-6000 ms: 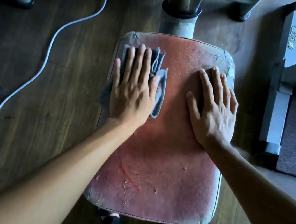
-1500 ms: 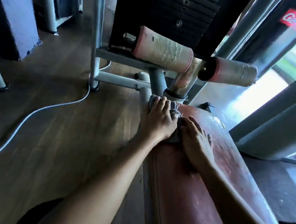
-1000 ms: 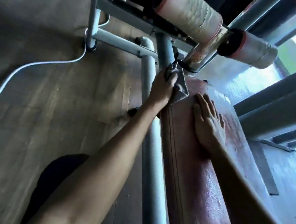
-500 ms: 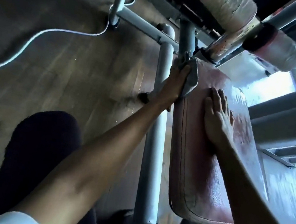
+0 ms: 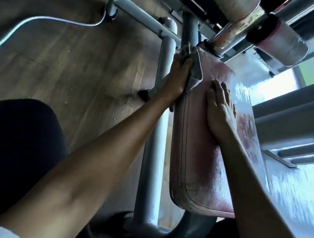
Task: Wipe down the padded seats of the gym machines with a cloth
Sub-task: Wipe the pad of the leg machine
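A worn red padded seat [image 5: 198,160] on a grey machine frame runs away from me. My left hand [image 5: 177,77] presses a grey cloth [image 5: 254,81] against the seat's left side edge near its far corner, its fingers wrapped over the cloth. My right hand [image 5: 220,109] lies flat on the seat's top with straight fingers, just right of the cloth, holding nothing.
A grey frame tube [image 5: 156,134] runs under the seat's left side. Two worn roller pads [image 5: 227,2] sit on a rusty post beyond the seat. A white cable [image 5: 45,19] snakes over the wooden floor. My dark-clothed knee [image 5: 9,139] is at left.
Over the last second my left hand went with the cloth from the seat's top down onto its left side edge. My view dropped lower and closer. My right hand stayed flat on top.
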Demonstrator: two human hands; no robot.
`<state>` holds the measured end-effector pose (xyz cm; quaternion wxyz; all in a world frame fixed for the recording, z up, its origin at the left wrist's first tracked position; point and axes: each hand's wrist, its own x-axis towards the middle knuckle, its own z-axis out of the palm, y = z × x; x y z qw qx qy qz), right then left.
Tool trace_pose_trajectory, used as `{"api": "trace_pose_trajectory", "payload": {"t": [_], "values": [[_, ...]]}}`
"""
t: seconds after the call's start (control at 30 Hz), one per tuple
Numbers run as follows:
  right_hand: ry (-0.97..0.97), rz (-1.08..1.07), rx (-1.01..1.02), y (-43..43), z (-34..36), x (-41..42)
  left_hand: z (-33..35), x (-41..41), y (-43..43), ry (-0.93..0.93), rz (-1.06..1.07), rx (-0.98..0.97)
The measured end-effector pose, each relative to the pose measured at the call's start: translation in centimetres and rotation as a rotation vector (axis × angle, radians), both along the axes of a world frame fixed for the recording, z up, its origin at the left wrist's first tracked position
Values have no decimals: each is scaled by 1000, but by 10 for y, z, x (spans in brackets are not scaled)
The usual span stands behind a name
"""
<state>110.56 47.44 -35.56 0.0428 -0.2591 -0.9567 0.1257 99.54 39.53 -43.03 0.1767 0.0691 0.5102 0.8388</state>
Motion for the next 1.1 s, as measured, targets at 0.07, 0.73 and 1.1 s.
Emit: {"api": "trace_pose_trajectory", "payload": {"t": [0.07, 0.73, 1.1], "values": [[37, 49, 5, 1, 0, 7, 14, 22, -11, -15, 21, -34], [73, 73, -26, -18, -1, 87, 20, 69, -31, -118, -55, 55], [55, 74, -20, -18, -2, 84, 1, 140, -48, -108, -36, 79]]}}
